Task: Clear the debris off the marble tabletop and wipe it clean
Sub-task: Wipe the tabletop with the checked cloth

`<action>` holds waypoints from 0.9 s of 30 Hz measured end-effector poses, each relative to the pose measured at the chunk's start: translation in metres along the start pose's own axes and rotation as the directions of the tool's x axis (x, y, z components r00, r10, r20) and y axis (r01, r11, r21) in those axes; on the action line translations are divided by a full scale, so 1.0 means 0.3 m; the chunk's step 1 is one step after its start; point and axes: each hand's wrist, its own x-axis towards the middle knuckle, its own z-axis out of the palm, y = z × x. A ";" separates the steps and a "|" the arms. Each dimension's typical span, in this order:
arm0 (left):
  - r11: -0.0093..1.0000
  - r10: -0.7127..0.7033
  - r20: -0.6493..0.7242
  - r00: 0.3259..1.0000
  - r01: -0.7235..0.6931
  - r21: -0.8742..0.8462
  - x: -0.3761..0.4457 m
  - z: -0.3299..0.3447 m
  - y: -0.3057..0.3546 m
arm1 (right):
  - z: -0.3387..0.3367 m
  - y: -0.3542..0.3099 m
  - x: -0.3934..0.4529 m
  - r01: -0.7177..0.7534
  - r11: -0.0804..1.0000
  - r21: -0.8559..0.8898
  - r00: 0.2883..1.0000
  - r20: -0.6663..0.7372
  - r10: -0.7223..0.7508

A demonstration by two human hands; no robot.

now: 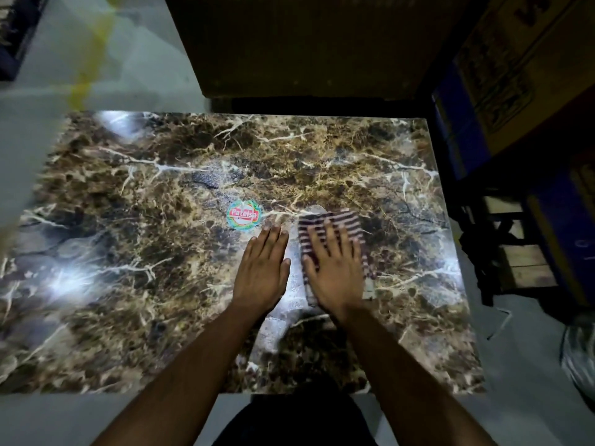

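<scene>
The brown marble tabletop (161,194) with white veins fills the middle of the view. My right hand (335,265) lies flat with fingers spread, pressing a striped dark-and-white cloth (347,220) onto the marble right of centre. My left hand (265,265) rests flat on the bare marble just beside it, fingers straight and together. A round red-and-green sticker (243,214) is stuck to the marble just beyond my left fingertips. A dull smeared patch runs between and below my hands.
A large dark cardboard box (306,43) stands behind the table's far edge. More boxes (521,66) and a blue crate frame (463,136) crowd the right side. Grey floor (135,59) shows at the far left and along the near edge.
</scene>
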 end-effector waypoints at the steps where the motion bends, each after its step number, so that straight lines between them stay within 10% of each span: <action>1: 1.000 0.001 -0.005 1.000 -0.001 -0.003 -0.008 0.000 0.005 | 0.001 -0.020 0.002 0.052 0.999 0.011 0.999 0.014 -0.053; 10: 0.999 0.021 0.037 0.999 -0.020 -0.042 -0.169 0.002 0.036 | 0.000 0.071 -0.106 -0.177 0.984 0.015 0.983 -0.040 0.177; 16: 1.000 0.015 0.053 0.998 -0.014 -0.007 -0.329 0.037 0.086 | 0.047 -0.070 -0.267 0.044 0.999 0.008 0.999 0.010 -0.044; 27: 0.995 0.100 0.064 0.993 -0.099 -0.026 -0.478 0.052 0.109 | 0.090 -0.033 -0.518 -0.166 0.986 -0.001 0.986 -0.010 0.166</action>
